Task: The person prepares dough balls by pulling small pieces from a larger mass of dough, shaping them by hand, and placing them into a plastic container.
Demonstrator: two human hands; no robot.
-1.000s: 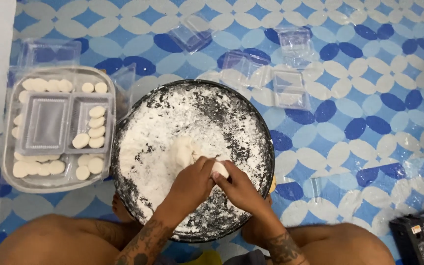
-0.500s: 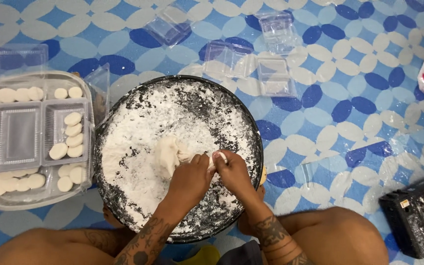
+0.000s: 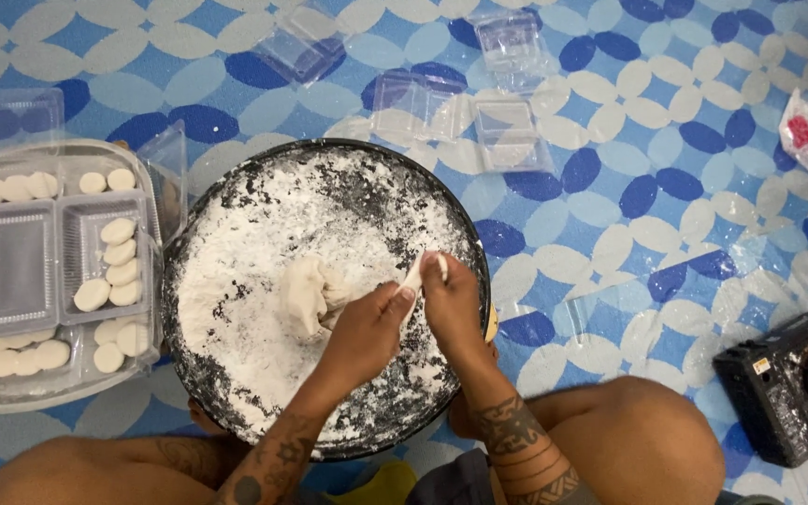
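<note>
1. We see one round dark pan [image 3: 236, 411] on the patterned floor mat [image 3: 666, 234], its inside covered with white flour [image 3: 264, 234], and one large lump of dough [image 3: 309, 292] lying near its middle
2. Our left hand [image 3: 367, 332] and right hand [image 3: 451, 304] meet over the pan, both with fingers closed around one small piece of dough [image 3: 418, 273], just beside the big lump
3. To the left lies one clear tray [image 3: 11, 397] with many flat white dough rounds along its edges; we cannot count them all
4. On that tray lie two clear boxes: one empty box [image 3: 7, 271], and one box with rounds [image 3: 109, 266] holding five pieces
5. Beyond the pan we count about five empty clear boxes [image 3: 512, 131] scattered on the mat
6. One black box-like thing [image 3: 778, 388] sits at the right
</note>
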